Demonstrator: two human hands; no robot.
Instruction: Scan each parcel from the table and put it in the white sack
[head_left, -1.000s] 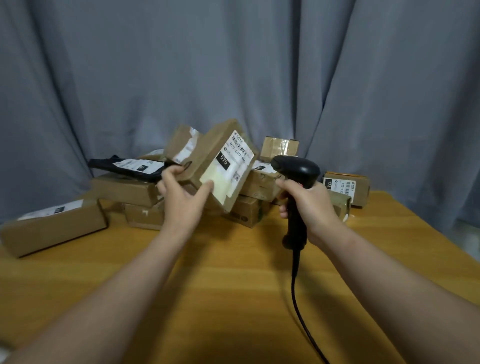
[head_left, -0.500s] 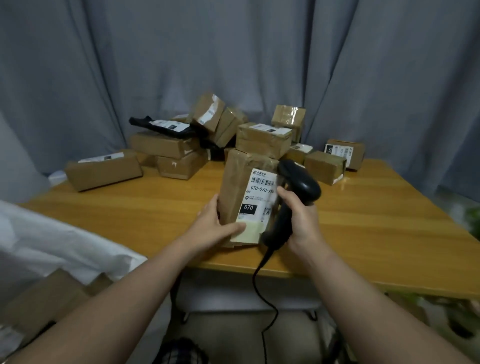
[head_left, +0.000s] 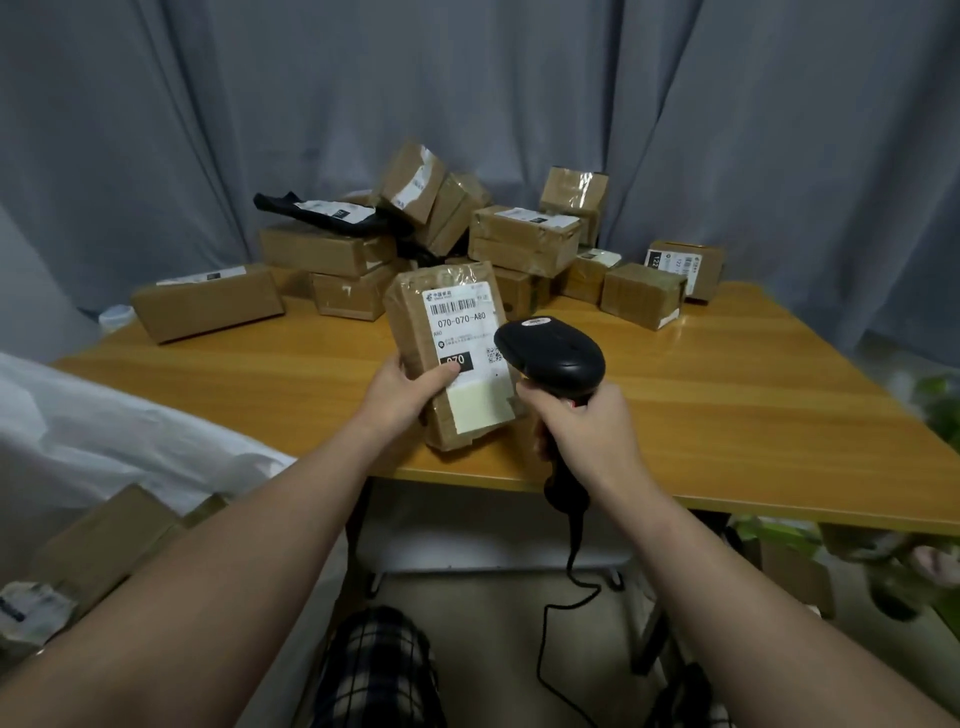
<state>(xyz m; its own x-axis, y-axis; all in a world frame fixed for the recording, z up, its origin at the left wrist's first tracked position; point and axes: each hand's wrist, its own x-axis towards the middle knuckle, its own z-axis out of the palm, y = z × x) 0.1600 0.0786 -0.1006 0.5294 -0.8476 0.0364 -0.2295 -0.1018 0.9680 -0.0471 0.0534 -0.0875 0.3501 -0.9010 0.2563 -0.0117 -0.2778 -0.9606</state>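
My left hand (head_left: 402, 395) grips a brown cardboard parcel (head_left: 452, 358) by its left side, held upright over the near edge of the wooden table (head_left: 727, 395). Its white label with a barcode and "070-070-A80" faces me. My right hand (head_left: 584, 431) holds a black corded barcode scanner (head_left: 553, 358) just right of the parcel, its head overlapping the label's right edge. The white sack (head_left: 104, 436) lies open at the lower left, with brown parcels (head_left: 104, 540) inside it.
A pile of several brown parcels (head_left: 524, 244) and a black mailer bag (head_left: 322, 210) fills the back of the table. A long box (head_left: 208, 304) lies at the back left. Grey curtains hang behind. The scanner's cable (head_left: 566, 613) dangles below the table's edge.
The parcel has come from the pile toward me to the table's near edge, and has turned so its label faces me. The scanner head has closed in on the label.
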